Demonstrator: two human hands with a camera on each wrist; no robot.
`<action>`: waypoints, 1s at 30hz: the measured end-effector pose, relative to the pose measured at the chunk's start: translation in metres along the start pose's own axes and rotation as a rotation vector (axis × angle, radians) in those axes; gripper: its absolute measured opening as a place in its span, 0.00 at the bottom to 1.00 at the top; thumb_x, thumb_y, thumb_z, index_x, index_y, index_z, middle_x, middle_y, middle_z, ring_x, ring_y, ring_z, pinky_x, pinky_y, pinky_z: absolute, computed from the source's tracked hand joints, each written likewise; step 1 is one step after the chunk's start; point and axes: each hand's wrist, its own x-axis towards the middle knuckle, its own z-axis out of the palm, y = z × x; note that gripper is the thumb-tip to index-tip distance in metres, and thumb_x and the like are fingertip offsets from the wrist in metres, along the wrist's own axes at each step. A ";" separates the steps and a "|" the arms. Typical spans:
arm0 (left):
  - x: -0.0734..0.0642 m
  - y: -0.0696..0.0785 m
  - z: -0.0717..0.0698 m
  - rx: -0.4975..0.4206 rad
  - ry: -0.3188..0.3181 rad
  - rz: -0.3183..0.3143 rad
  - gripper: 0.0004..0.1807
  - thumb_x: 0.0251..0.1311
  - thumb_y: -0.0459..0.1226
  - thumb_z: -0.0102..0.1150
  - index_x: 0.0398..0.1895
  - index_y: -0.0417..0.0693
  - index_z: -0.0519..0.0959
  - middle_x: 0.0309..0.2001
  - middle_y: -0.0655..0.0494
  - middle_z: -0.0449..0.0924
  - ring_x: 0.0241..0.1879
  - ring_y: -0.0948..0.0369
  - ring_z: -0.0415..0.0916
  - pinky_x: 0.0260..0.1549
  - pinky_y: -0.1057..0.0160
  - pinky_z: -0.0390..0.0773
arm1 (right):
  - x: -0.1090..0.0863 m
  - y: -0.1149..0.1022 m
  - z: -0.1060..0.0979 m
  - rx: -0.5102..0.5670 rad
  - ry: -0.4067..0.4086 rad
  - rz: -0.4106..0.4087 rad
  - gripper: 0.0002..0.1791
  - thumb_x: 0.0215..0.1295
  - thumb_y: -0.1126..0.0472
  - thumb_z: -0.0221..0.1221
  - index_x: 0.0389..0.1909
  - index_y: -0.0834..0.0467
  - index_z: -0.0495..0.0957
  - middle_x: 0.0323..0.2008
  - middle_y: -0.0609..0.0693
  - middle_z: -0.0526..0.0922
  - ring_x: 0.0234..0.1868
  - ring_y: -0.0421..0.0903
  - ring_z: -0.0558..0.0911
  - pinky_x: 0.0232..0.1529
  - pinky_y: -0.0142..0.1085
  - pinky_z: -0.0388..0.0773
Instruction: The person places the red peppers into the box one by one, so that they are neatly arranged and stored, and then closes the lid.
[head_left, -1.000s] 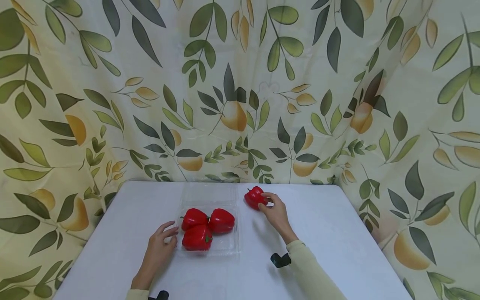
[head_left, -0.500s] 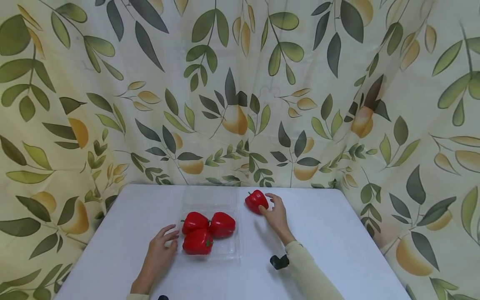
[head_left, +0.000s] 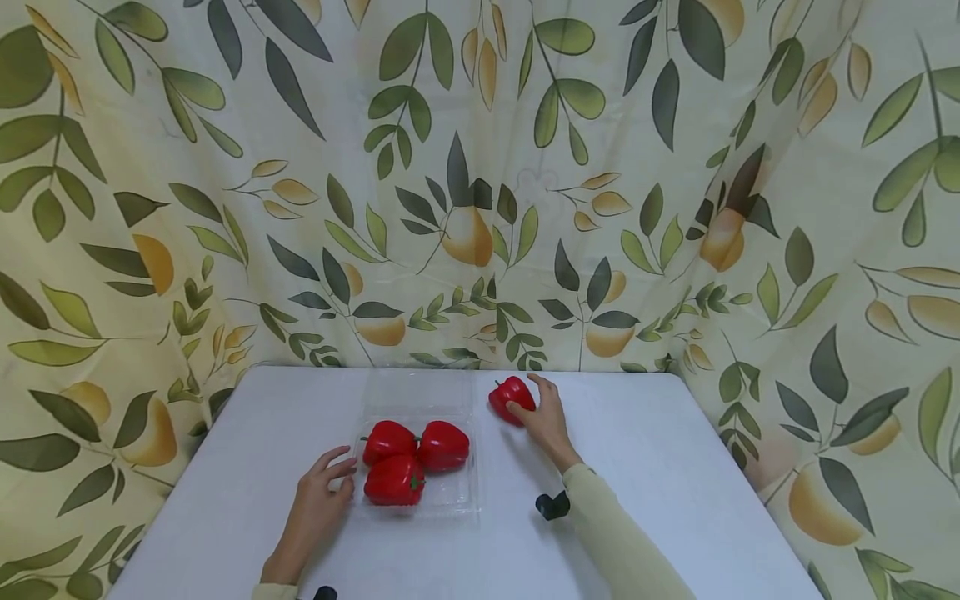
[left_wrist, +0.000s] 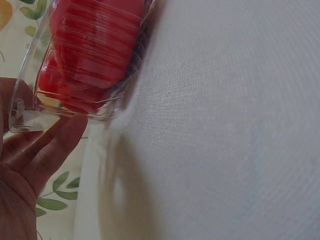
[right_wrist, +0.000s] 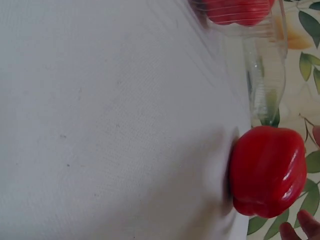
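Observation:
Three red bell peppers (head_left: 393, 480) lie in a clear plastic clamshell box (head_left: 453, 502) on the table. My left hand (head_left: 318, 500) rests at the box's left side, its fingertips against the clear wall in the left wrist view. To the right of the box, one more red bell pepper (head_left: 511, 400) sits on the table with its green stem up and to the left. My right hand (head_left: 546, 421) is spread beside this pepper, and the thumb overlaps it in the head view. In the right wrist view a gap shows between the fingertips (right_wrist: 306, 222) and the pepper (right_wrist: 267, 172).
The box's clear lid (head_left: 416, 387) lies folded back toward the far edge of the white table (head_left: 300, 400). Behind the table hangs a leaf-and-fruit patterned curtain (head_left: 468, 308). Each wrist carries a small black device (head_left: 553, 506).
My right hand's index finger has come off the pepper's right side, and the hand has shifted slightly left. The pepper stays in about the same spot. My left hand has hardly moved.

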 end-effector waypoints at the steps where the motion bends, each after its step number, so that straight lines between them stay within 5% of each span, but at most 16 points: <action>1: 0.000 -0.001 0.000 0.000 0.001 0.003 0.16 0.60 0.28 0.60 0.52 0.40 0.83 0.62 0.45 0.76 0.50 0.49 0.83 0.38 0.64 0.86 | 0.001 0.000 0.001 -0.006 -0.009 0.002 0.42 0.58 0.54 0.67 0.71 0.52 0.60 0.71 0.58 0.60 0.72 0.60 0.61 0.62 0.60 0.74; 20: 0.000 -0.001 0.004 -0.032 0.024 0.039 0.16 0.59 0.28 0.60 0.51 0.39 0.83 0.62 0.46 0.76 0.49 0.50 0.84 0.38 0.65 0.86 | 0.015 0.007 0.009 -0.070 -0.061 0.021 0.40 0.56 0.56 0.69 0.69 0.53 0.62 0.67 0.58 0.68 0.67 0.61 0.68 0.56 0.56 0.80; 30: -0.002 0.001 0.001 -0.015 0.012 -0.004 0.16 0.60 0.29 0.60 0.52 0.40 0.83 0.62 0.46 0.76 0.51 0.49 0.83 0.39 0.63 0.86 | 0.011 0.010 0.009 -0.053 -0.064 0.027 0.41 0.55 0.56 0.70 0.69 0.54 0.62 0.64 0.59 0.70 0.65 0.61 0.70 0.55 0.55 0.81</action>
